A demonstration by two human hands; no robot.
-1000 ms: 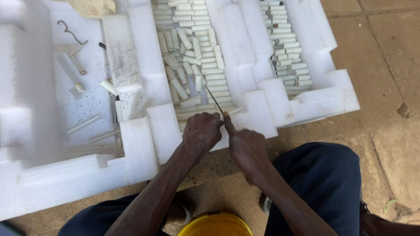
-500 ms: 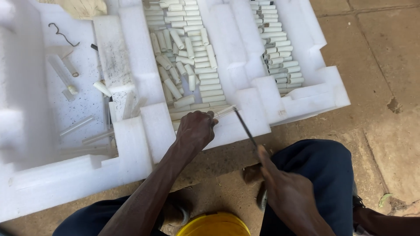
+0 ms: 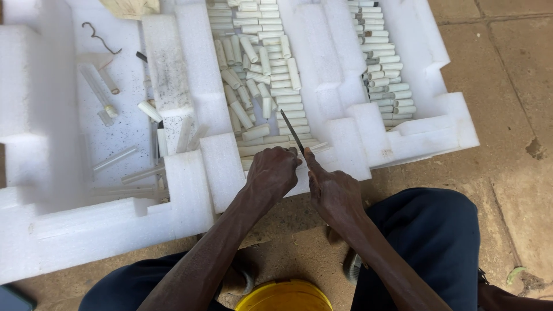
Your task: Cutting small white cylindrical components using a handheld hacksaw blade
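Head view looks down on a white foam tray (image 3: pixel 86 224) lying on a tiled floor (image 3: pixel 507 132). At far left, a bent wire hook (image 3: pixel 99 38) and a few clear tubes (image 3: pixel 101 95) lie in one compartment. In the middle compartment sit rows and a loose heap of short white tubes (image 3: pixel 253 75). The left hand (image 3: pixel 272 173) is curled shut at the tray's near edge; whatever it pinches is hidden. Touching it, the right hand (image 3: pixel 333 193) grips a thin dark blade (image 3: pixel 292 131) that points up over the white tubes. Further right, another compartment holds stacked white tubes (image 3: pixel 383 75). Below, between dark trouser knees (image 3: pixel 426 242), a yellow bucket (image 3: pixel 285 296) shows.
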